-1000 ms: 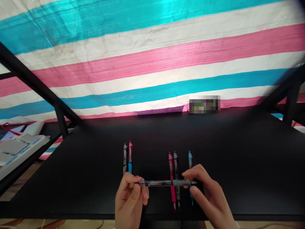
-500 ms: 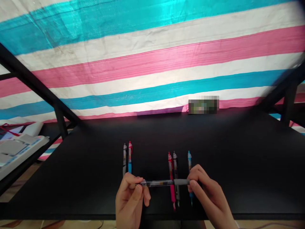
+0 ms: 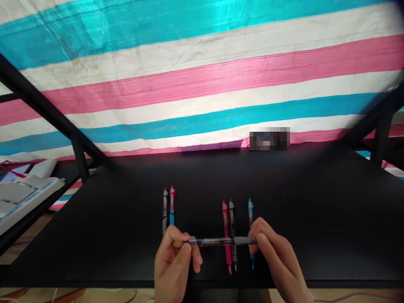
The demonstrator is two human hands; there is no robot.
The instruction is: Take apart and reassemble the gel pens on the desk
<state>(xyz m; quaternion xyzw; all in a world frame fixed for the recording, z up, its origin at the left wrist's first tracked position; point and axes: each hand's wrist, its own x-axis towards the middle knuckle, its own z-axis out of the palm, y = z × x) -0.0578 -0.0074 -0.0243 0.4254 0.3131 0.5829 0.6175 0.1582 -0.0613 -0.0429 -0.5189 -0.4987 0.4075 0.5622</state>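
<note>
A clear-barrelled pen [image 3: 217, 241] with a grey grip lies level between my two hands, above the black table. My left hand [image 3: 176, 256] pinches its left end between thumb and fingers. At the other end, the fingers of my right hand [image 3: 273, 248] close on the tip beyond the grey grip. Beneath the held pen are a pink pen [image 3: 228, 254] and a grey-and-black pen [image 3: 231, 210], side by side. A blue pen [image 3: 250, 210] is partly covered by my right hand. Beyond my left hand rest another grey pen [image 3: 165, 210] and a red-topped pen with a blue grip [image 3: 172, 202].
The black table [image 3: 126, 210] has a dark frame bar [image 3: 53, 113] on its left and another on its right. A striped sheet [image 3: 202, 88] hangs behind. A white power strip [image 3: 34, 198] sits at the left. One small item [image 3: 269, 139] at the back is blurred out.
The held pen has shifted slightly to the right. More of its grey grip shows, with the right fingers nearer its tip. The pens on the table keep their places.
</note>
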